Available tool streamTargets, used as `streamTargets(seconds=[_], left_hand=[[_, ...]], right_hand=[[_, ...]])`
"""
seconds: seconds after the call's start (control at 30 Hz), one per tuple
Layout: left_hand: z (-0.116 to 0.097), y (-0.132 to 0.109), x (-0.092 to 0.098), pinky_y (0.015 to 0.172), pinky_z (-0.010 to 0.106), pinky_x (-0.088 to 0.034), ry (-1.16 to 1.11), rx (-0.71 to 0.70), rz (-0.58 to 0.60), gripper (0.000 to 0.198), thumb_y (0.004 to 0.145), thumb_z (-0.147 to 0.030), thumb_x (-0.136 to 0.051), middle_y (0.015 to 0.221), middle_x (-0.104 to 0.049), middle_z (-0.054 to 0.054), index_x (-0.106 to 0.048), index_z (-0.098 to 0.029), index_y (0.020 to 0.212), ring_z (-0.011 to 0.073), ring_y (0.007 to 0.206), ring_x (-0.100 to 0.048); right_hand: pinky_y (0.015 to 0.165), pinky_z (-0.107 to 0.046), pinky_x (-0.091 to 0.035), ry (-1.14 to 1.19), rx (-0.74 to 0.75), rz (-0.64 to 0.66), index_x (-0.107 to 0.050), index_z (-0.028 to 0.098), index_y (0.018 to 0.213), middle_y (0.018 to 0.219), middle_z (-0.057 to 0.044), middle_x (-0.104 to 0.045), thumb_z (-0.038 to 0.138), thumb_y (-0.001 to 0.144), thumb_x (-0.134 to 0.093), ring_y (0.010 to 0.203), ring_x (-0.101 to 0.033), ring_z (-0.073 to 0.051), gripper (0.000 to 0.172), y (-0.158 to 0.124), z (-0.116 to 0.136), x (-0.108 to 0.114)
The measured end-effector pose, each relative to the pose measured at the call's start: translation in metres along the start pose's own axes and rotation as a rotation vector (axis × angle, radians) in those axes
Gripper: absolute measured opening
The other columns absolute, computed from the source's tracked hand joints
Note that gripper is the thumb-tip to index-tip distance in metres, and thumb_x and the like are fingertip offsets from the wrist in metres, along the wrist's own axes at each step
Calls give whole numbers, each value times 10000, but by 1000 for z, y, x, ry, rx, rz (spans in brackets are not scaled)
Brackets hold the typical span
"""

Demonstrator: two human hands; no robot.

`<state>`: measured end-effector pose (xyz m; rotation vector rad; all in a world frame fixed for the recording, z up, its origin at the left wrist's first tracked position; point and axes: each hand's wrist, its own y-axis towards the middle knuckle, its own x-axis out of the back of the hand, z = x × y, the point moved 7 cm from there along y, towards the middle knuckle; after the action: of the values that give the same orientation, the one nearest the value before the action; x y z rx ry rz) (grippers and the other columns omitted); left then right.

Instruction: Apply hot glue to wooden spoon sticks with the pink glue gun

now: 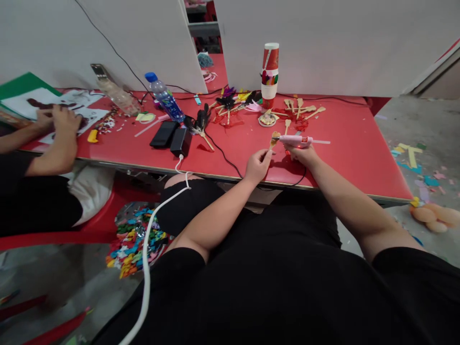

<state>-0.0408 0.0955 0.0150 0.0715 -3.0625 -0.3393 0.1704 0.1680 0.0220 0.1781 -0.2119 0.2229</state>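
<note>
My left hand [258, 164] pinches the handle of a small wooden spoon [274, 138] and holds it upright over the red table [359, 158]. My right hand [304, 153] grips a pink and white glue gun [298, 140] that lies level, its nozzle touching the spoon's bowl. A glue stick juts out of the gun's back to the right. Both hands hover near the table's front edge.
More wooden spoons [302, 109], feathers [201, 122], stacked paper cups [270, 74], a water bottle [166, 98], a phone [164, 133] and a power bank [180, 141] lie on the table. Another person's hands [61, 120] work on paper at the left. Coloured scraps [134, 242] litter the floor.
</note>
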Motion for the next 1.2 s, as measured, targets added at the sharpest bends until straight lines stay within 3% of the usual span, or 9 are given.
streamTargets(seconds=[0.3,0.57,0.73,0.83,0.9,1.03,1.2], left_hand=[[5,1,-1,625,259,-528,-30,10,-11,385,1122,-543,-777,703,-668,-17,-872,-179,1042,124,619,-646],[6,2,1,658,269,-558,3,-21,5,389,1127,-554,-774,769,-746,7,-883,-183,1088,139,659,-725],[9,3,4,671,281,-564,62,-52,-19,436,1138,-586,-745,752,-771,18,-910,-184,1112,157,674,-731],[8,3,6,743,310,-614,130,-78,-42,432,1142,-574,-741,823,-845,56,-933,-188,1117,198,772,-794],[7,3,7,867,352,-669,157,-100,-59,403,1141,-545,-748,989,-922,102,-944,-193,1138,249,937,-867],[8,3,7,1080,449,-702,155,-113,-52,370,1142,-497,-746,1257,-949,150,-959,-201,1203,328,1223,-899],[9,2,8,1111,475,-709,170,-81,-52,365,1137,-502,-751,1267,-952,136,-968,-217,1207,335,1240,-901]], right_hand=[[519,-334,-426,63,-42,-26,-872,222,1269,505,80,-483,705,784,-968,482,-476,-162,692,1,-6,1],[482,-309,-393,52,-77,-80,-878,220,1105,465,73,-472,588,788,-915,453,-430,-146,487,3,-11,0],[506,-315,-447,-15,-50,-47,-902,240,1162,515,57,-506,662,832,-929,483,-491,-165,536,5,-14,0],[586,-350,-545,-84,-9,-56,-912,233,1199,595,18,-603,704,833,-932,584,-612,-208,596,3,-8,4],[645,-375,-594,-105,17,-59,-912,218,1174,662,-12,-677,704,829,-928,642,-661,-226,596,2,-3,4],[576,-365,-557,-128,-20,-42,-890,214,1043,651,-14,-685,689,834,-903,554,-598,-191,520,1,0,3],[529,-340,-523,-121,-56,-7,-879,206,1083,676,-25,-701,661,843,-912,535,-576,-176,515,1,-1,2]])
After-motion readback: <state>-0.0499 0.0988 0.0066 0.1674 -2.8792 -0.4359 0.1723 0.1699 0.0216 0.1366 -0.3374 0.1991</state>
